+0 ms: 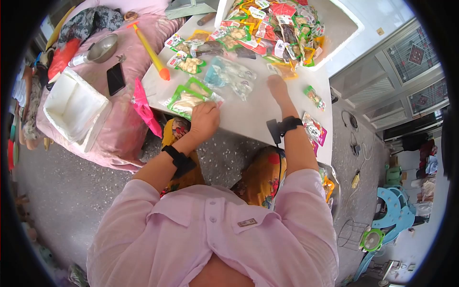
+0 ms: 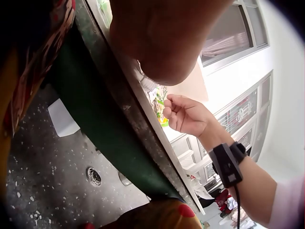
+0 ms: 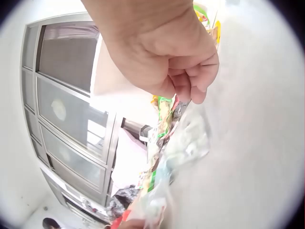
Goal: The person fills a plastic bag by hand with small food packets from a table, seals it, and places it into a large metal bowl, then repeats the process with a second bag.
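At the table's near edge my left hand point(image 1: 205, 119) grips the right corner of a green-edged snack packet point(image 1: 186, 103) printed with pale food. The fingertips are hidden by the back of the hand. A second green-edged packet lies partly beneath it. My right hand point(image 1: 278, 88) hovers above the tabletop, just short of an orange-edged packet point(image 1: 287, 71). Its fingers point(image 2: 167, 112) are loosely curled, with nothing visible between them. Between the hands lies a clear plastic bag point(image 1: 232, 76) with a bluish tint, also seen below the right fingertips in the right wrist view.
A large white foam box point(image 1: 344, 45) full of colourful snack packets point(image 1: 282, 28) stands at the back. Loose packets lie along the table's right side. To the left, a pink-covered surface carries a yellow-orange tube point(image 1: 150, 50), a phone point(image 1: 115, 79) and a white foam container point(image 1: 76, 107).
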A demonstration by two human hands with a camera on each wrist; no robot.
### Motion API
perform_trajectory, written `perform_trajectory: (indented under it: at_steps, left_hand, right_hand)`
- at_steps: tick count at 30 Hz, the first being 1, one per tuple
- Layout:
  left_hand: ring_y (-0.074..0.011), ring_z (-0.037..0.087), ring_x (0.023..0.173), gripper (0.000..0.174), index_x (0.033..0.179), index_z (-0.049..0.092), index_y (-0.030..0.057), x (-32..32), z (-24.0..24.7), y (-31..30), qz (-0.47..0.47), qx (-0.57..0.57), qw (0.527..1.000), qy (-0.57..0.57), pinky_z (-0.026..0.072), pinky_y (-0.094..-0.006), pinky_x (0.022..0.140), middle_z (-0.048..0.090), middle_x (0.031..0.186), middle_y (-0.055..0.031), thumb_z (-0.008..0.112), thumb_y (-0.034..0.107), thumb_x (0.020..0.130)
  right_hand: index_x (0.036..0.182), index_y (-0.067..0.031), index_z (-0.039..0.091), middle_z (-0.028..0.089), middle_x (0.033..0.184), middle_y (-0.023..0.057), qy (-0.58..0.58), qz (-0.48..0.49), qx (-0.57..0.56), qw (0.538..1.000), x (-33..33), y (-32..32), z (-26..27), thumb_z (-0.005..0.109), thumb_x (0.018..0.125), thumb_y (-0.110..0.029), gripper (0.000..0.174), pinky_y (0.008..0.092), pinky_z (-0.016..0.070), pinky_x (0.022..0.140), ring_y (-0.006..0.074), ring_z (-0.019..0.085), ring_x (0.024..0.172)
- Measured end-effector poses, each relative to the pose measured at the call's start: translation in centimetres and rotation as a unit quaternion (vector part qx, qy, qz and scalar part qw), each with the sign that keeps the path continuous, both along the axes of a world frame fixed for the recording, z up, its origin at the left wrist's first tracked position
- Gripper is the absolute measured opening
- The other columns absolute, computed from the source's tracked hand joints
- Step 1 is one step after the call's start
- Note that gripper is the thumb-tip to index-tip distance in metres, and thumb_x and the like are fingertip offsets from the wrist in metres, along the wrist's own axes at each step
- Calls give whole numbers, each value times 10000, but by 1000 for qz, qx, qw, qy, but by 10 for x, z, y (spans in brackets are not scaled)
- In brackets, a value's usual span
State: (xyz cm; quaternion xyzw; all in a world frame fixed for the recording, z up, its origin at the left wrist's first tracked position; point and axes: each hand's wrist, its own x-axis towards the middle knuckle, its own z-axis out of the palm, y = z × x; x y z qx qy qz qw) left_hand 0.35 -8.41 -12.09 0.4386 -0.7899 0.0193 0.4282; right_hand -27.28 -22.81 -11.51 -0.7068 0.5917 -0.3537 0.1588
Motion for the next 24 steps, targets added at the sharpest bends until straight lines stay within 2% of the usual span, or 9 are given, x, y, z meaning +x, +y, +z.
perform_trajectory:
  at_steps: [2,5,6,8,12,16,19,24]
  left_hand:
    - [-260,463,847,91,710,503,52,1,-1,0,-3,8,1000,-9,346,-367,726,490,862,-72,526,67,623]
    - [-253,461,848,129,726,506,53,0,2,-1,-3,7,1000,-19,339,-365,723,486,867,-73,517,77,600]
    - [-254,460,851,140,736,507,53,1,3,-1,-5,10,1000,-19,339,-366,722,485,871,-73,516,78,599]
    - [-257,459,858,161,757,509,52,1,3,-2,-9,15,1000,-19,339,-367,722,483,879,-75,515,81,598]
    - [-275,451,872,127,719,493,63,2,3,-2,-19,50,998,-12,336,-383,738,475,910,-81,533,71,599]
    - [-276,451,873,138,719,493,68,2,6,-3,-18,53,998,-19,335,-386,733,472,923,-82,541,69,589]
    - [-277,451,873,146,718,494,69,1,7,-3,-25,61,998,-16,337,-387,726,471,921,-86,546,66,581]
    - [-280,451,866,149,716,494,63,1,7,-3,-23,69,997,-22,340,-387,718,471,917,-89,549,64,577]
  right_hand:
    - [869,-11,518,568,759,166,235,-12,-126,964,-27,-45,-19,486,713,-144,208,357,429,675,305,549,741]
    - [898,-15,506,563,784,176,234,-98,-72,965,-5,-49,14,478,721,-147,223,387,424,696,330,534,767]
    - [930,-29,498,558,846,172,243,-86,-35,965,1,-52,22,469,735,-172,244,393,422,721,317,527,822]
    - [946,-52,502,554,891,150,338,-91,-30,936,-11,-95,-10,460,746,-186,245,393,425,722,296,523,861]
    - [944,-91,523,544,960,101,472,-171,9,865,10,-113,-2,435,767,-198,225,383,430,721,251,513,917]
    - [897,-92,548,552,938,94,488,-168,5,857,15,-117,11,423,773,-170,193,368,442,692,244,534,878]
    - [876,-85,550,566,888,95,497,-123,41,858,11,-124,11,429,765,-167,183,359,456,657,245,550,843]
    - [826,-75,552,577,813,96,491,-100,-31,865,7,-100,14,437,750,-157,160,355,462,629,253,556,816]
